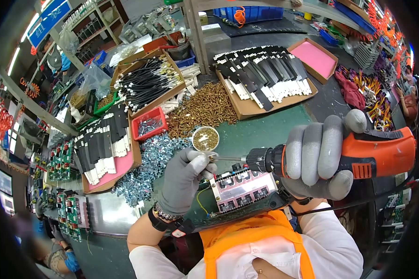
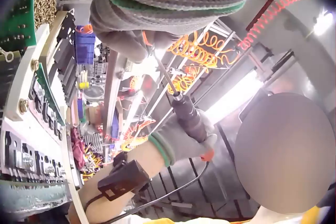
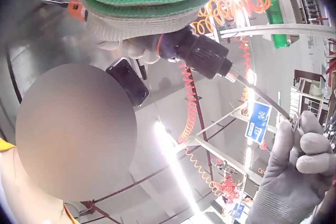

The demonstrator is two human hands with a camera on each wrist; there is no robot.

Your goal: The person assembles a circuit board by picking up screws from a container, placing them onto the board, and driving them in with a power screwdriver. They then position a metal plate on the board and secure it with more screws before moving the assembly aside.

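My gloved right hand [image 1: 319, 156] grips an orange and black power drill [image 1: 377, 156], its long bit [image 1: 229, 158] pointing left. At the bit's tip, my gloved left hand [image 1: 180, 181] pinches a small metal piece [image 1: 212, 156] between thumb and fingers; the fingertips partly hide it. In the right wrist view the left hand [image 3: 294, 166] holds the piece right at the end of the bit. Below the drill sits a circuit board assembly [image 1: 239, 188] with a pale metal plate and rows of black components. A yellow wire [image 1: 200, 200] loops at its left side.
Behind the hands stand a round tub [image 1: 205, 138] of small brass parts, a heap of brass screws [image 1: 202, 104] and a pile of metal clips [image 1: 149, 160]. A red bin [image 1: 149, 124] and cardboard trays [image 1: 274, 106] surround them. A black cord [image 1: 358, 201] trails from the drill.
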